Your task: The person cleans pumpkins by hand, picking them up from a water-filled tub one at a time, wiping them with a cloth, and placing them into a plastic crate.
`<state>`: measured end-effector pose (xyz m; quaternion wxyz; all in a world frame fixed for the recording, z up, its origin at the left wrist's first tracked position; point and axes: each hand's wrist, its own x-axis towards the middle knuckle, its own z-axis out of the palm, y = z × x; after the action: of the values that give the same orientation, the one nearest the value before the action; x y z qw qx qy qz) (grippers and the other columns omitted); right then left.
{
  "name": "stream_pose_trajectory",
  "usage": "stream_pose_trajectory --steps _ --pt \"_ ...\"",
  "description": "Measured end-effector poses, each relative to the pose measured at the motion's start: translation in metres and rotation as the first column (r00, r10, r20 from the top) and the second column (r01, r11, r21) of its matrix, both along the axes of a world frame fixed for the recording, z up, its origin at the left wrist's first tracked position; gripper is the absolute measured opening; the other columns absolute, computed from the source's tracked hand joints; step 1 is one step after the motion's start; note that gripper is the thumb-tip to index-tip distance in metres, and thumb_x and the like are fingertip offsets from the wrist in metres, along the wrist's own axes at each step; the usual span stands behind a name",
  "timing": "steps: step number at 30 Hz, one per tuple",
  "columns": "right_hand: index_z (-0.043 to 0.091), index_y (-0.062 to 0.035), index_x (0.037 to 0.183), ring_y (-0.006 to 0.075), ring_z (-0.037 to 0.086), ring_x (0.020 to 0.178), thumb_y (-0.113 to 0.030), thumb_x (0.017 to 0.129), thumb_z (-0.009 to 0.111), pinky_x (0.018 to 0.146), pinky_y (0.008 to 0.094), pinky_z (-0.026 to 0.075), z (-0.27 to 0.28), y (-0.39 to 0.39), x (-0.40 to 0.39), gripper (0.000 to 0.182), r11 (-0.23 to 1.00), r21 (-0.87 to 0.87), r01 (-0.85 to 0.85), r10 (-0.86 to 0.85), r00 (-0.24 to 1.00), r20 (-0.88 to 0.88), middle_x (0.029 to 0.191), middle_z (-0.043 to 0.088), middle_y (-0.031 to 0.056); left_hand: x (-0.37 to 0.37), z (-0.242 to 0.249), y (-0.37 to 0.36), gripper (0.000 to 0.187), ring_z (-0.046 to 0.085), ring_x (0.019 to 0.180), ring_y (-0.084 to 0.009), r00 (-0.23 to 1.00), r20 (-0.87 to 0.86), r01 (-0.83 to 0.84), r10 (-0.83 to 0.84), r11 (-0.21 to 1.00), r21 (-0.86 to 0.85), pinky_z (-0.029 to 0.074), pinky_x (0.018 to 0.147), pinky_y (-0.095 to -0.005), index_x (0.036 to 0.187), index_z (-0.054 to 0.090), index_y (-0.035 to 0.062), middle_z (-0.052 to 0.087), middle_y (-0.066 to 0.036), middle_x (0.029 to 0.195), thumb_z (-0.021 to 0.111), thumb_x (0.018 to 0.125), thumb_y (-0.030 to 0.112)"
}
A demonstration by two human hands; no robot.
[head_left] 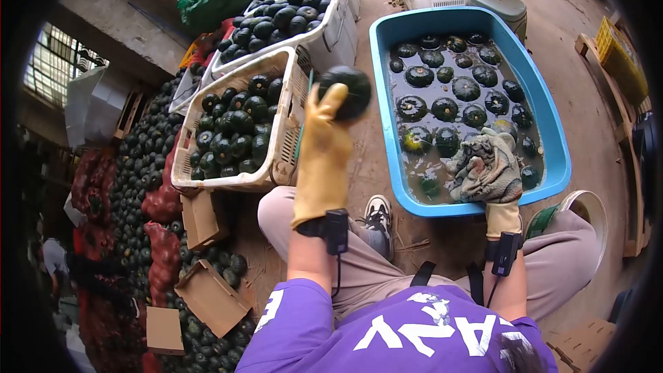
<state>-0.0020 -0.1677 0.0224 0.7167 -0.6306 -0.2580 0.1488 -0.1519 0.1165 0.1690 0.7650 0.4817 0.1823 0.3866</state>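
Observation:
My left hand, in a yellow rubber glove, grips a dark green squash in the air between the crate and the tub. A wide blue tub of murky water holds many floating green squashes, a few with orange-yellow patches. Over the tub's near right part, my right hand, also gloved, is wrapped in a wet grey-green patterned cloth. The cloth hides its fingers. To the left stands a cream plastic crate piled with squashes.
White crates of squashes stand behind the cream one. Loose squashes, red net sacks and cardboard boxes cover the floor at left. At right are a wooden pallet and a yellow crate. A grey-green stool stands beyond the tub.

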Motion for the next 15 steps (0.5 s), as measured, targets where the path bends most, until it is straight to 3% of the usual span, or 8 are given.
stream_pose_trajectory --steps 2,5,6,7,10,11,13,15 --pt "0.072 -0.0109 0.111 0.0372 0.063 0.11 -0.041 0.086 0.065 0.097 0.0468 0.05 0.017 -0.004 -0.004 0.04 0.924 -0.284 0.254 -0.064 0.838 0.541 0.117 0.068 0.0158 -0.03 0.016 0.066 0.059 0.069 0.095 -0.0269 0.91 0.011 -0.412 0.413 0.905 0.102 0.063 0.07 -0.0399 0.143 0.044 0.0089 0.064 -0.012 0.118 0.072 0.091 0.013" --pt "0.072 -0.0116 0.111 0.0372 0.063 0.11 -0.043 0.086 0.065 0.098 0.0471 0.049 0.025 -0.011 -0.005 0.04 0.854 -0.288 0.434 -0.103 0.683 0.723 0.116 0.068 0.0157 -0.071 -0.001 0.14 0.073 0.067 0.096 -0.0217 0.632 -0.129 -0.709 0.764 0.637 0.302 0.055 0.074 -0.0358 0.15 0.039 0.0159 0.063 -0.009 0.124 0.078 0.089 0.024" --pt "0.072 -0.0118 0.11 0.0372 0.063 0.111 -0.043 0.086 0.065 0.098 0.0472 0.049 0.025 -0.008 -0.003 0.04 0.844 -0.272 0.462 -0.105 0.64 0.761 0.116 0.068 0.0156 -0.086 -0.007 0.157 0.065 0.066 0.097 -0.0209 0.573 -0.312 -0.646 0.757 0.652 0.396 0.054 0.077 -0.0363 0.142 0.05 0.0097 0.061 -0.013 0.131 0.075 0.088 0.036" --pt "0.072 -0.012 0.11 0.0372 0.063 0.111 -0.043 0.086 0.064 0.098 0.0473 0.049 0.025 -0.005 -0.002 0.04 0.833 -0.26 0.488 -0.11 0.608 0.787 0.116 0.068 0.0156 -0.103 -0.032 0.206 0.049 0.067 0.087 -0.02 0.214 -0.436 -0.303 0.874 0.484 0.821 0.053 0.074 -0.035 0.117 0.069 0.003 0.07 -0.014 0.113 0.068 0.088 0.042" --pt "0.071 -0.0125 0.111 0.0374 0.061 0.115 -0.043 0.083 0.067 0.102 0.0462 0.047 0.011 -0.005 -0.001 0.042 0.791 -0.316 0.525 -0.132 0.649 0.749 0.12 0.067 0.0153 -0.026 -0.014 0.116 0.036 0.065 0.064 -0.0188 0.507 -0.4 -0.117 0.764 0.521 0.846 0.051 0.066 -0.0336 0.08 0.075 0.0018 0.066 -0.005 0.061 0.059 0.093 0.032" --pt "0.071 -0.0125 0.112 0.0375 0.06 0.117 -0.042 0.082 0.068 0.103 0.0457 0.046 0.013 -0.004 0.0 0.042 0.776 -0.326 0.54 -0.149 0.659 0.737 0.122 0.067 0.0154 0.007 -0.028 0.097 0.033 0.066 0.069 -0.0165 0.65 -0.512 0.017 0.562 0.662 0.749 0.051 0.068 -0.032 0.09 0.076 0.0025 0.071 -0.009 0.071 0.059 0.094 0.03" --pt "0.071 -0.0102 0.11 0.0427 0.061 0.114 -0.037 0.088 0.062 0.104 0.049 0.046 0.037 -0.005 -0.008 0.036 0.794 -0.33 0.511 -0.103 0.649 0.754 0.118 0.068 0.018 0.064 -0.046 0.017 0.04 0.072 0.099 -0.028 0.731 -0.638 0.473 0.241 0.495 0.729 0.054 0.087 -0.0365 0.121 0.071 0.0066 0.074 -0.018 0.108 0.066 0.092 0.034" --pt "0.071 -0.0105 0.111 0.0428 0.06 0.114 -0.036 0.088 0.062 0.103 0.0496 0.046 0.04 -0.006 -0.009 0.035 0.776 -0.346 0.528 -0.084 0.63 0.772 0.119 0.067 0.0181 0.095 -0.068 -0.033 0.062 0.058 0.127 -0.0344 0.652 -0.754 0.758 0.085 -0.078 0.647 0.045 0.107 -0.042 0.14 0.057 0.0114 0.064 -0.02 0.132 0.073 0.087 0.038"
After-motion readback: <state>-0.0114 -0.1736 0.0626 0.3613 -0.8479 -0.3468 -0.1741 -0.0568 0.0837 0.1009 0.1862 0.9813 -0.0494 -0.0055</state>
